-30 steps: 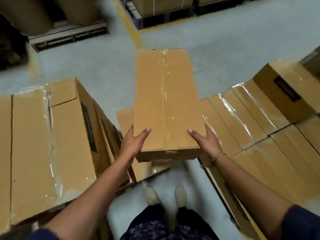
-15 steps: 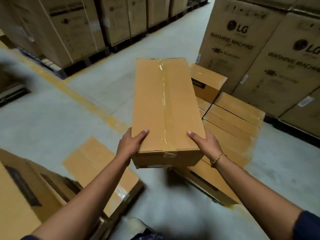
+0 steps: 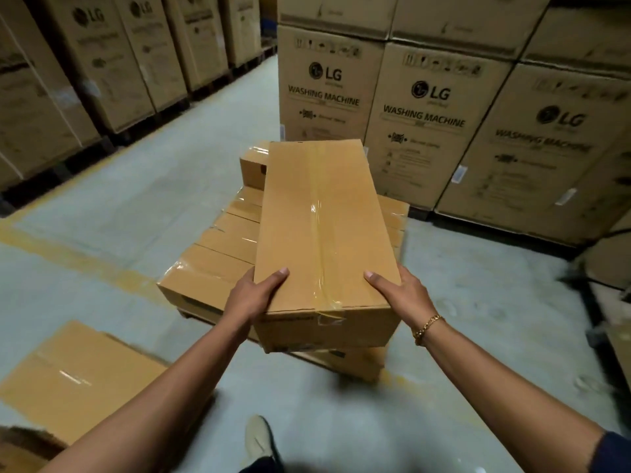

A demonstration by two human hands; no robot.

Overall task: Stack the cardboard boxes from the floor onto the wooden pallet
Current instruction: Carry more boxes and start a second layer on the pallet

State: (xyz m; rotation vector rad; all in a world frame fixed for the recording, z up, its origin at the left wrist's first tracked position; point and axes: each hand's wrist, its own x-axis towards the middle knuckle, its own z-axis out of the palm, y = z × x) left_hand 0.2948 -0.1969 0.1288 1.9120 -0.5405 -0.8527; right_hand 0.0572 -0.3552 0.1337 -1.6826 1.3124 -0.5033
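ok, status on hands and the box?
Left hand and right hand both grip near end of the cardboard box, held up. Stacked boxes right ahead, below it. Nothing seen in between.

The floor was grey concrete, scuffed, with a worn yellow line running across it from the left. At the centre stood a low layer of taped boxes, packed edge to edge. A dark sliver under their near left corner appeared to be a pallet, though little of it showed. Washing machine cartons stood stacked along the right on dark bases. A row of tall cartons lined the left side on similar bases. A flat box lay low at the near left, and what it rested on could not be told. One shoe stood on the concrete at the near edge.
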